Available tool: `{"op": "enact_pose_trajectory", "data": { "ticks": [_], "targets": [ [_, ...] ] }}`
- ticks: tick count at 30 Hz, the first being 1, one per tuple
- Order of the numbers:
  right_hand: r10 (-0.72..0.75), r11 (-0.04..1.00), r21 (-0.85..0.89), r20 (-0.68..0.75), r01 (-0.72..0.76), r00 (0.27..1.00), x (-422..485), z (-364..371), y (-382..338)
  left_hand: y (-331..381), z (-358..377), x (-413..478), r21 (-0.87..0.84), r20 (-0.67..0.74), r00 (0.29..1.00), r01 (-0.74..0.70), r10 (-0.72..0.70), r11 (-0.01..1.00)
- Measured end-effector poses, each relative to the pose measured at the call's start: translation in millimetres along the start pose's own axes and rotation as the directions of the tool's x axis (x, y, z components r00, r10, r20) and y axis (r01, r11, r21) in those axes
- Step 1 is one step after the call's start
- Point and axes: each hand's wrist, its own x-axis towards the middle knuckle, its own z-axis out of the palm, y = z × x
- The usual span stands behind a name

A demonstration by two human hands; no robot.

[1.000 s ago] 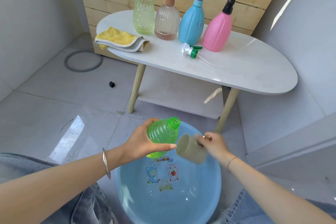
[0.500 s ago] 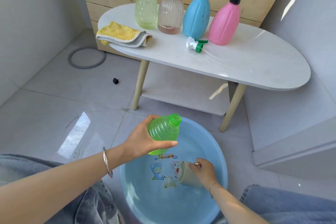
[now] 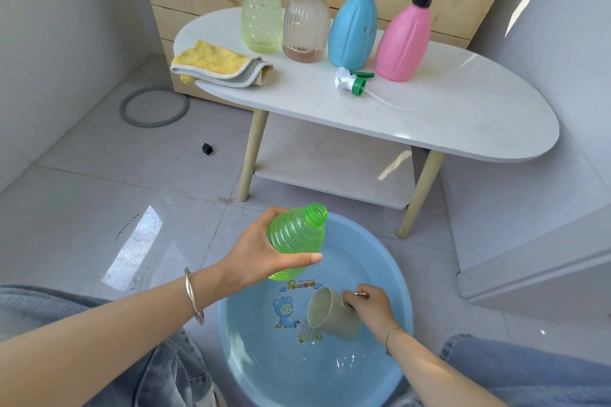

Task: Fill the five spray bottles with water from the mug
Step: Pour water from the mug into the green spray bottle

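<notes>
**Item: bottle-filling, in progress**

- Green bottle [image 3: 296,238]: uncapped, tilted, neck pointing up and away. The left hand [image 3: 261,261] grasps it round the body and holds it above the far edge of the basin [image 3: 393,261]. Water level not discernible.
- Mug [image 3: 330,312]: lying on its side, low in the basin water, mouth facing the person's left. The right hand [image 3: 370,307] grips it, fingers curled at the handle side.
- Spray head [image 3: 352,82]: white and green, lying loose on the bench [image 3: 463,116], tube trailing. Judged to belong to the green bottle.
- Pale bottle [image 3: 261,10], brown bottle [image 3: 305,26], blue bottle [image 3: 352,30], pink bottle [image 3: 401,43]: upright in a row at the back of the bench, each with a neck fitting on; tops are cut off by the frame. Fill levels cannot be read.
- Cloth [image 3: 218,64]: yellow and grey, folded, at the left end of the bench.

**Progress (judgement):** scooping stage for the green bottle. If the four on the bench are already filled, this one is the last. Left to do: pour, likely more than once, then refit the head.

**Writing:** the basin floor carries a cartoon print with an orange word, roughly "Poaoana", and a smaller line above it that is too fine to read. No labels are visible on the bottles or the mug.
</notes>
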Motion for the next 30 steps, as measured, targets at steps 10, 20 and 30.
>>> {"op": "enact_pose_trajectory", "data": {
  "ticks": [10,20,30],
  "targets": [
    [-0.172,0.902,0.392,-0.051,0.178,0.984,-7.6,-87.3,-117.6,11.3,-0.9,-1.8,-0.109,-0.056,0.997,-0.064,0.058,0.992],
    [-0.423,0.741,0.483,-0.205,0.467,0.883,-60.5,-166.2,-198.2,17.3,2.8,-3.9,-0.074,-0.049,0.995,-0.092,0.088,0.993],
    [-0.525,0.677,0.432,-0.284,0.596,0.802,-93.6,-167.9,-218.6,16.5,7.6,-8.2,-0.075,0.046,0.995,-0.086,0.09,0.993]
  ]
}}
